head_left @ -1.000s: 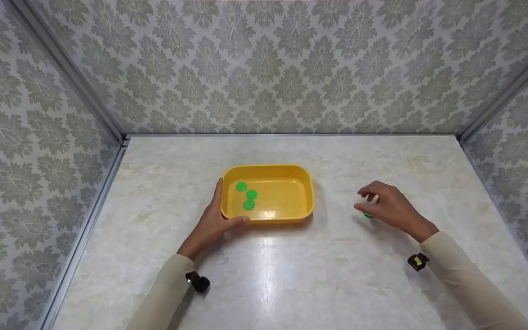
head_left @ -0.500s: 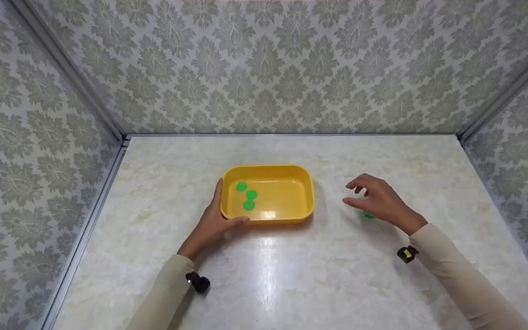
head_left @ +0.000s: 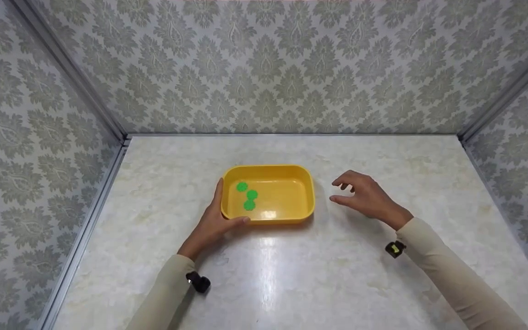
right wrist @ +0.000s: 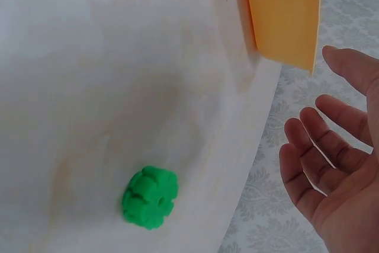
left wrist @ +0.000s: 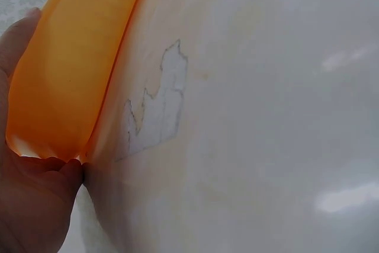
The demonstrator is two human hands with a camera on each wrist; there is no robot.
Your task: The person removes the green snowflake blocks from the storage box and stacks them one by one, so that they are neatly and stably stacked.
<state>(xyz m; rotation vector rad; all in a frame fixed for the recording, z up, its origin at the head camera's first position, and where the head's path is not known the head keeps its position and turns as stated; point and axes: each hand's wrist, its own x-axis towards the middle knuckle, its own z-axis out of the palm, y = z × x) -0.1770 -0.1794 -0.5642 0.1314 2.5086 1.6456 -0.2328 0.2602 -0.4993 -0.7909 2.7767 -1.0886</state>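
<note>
A yellow plastic tray (head_left: pixel 287 218) sits on the table, with 3 small green flower-shaped pieces (head_left: pixel 249 205) on the left part of its floor. My left hand (head_left: pixel 211 227) holds the tray's near left corner, fingers along the left wall and thumb along the front; in the left wrist view the tray's wall (left wrist: pixel 68 69) lies against that hand. Right of the tray, my right hand (head_left: pixel 367 197) hovers with loosely bent fingers apart and nothing between them. A thick green notched piece (right wrist: pixel 151 198), perhaps stacked, rests on the table in the right wrist view; in the head view the right hand hides it.
The pale marbled table (head_left: pixel 154 183) is bounded by patterned walls (head_left: pixel 264 68) at the back and both sides. Small black wrist cameras (head_left: pixel 198 282) are worn on both forearms.
My right hand has moved left towards the tray, over the green piece on the table, which it now covers in the head view. The left hand and tray have stayed in place.
</note>
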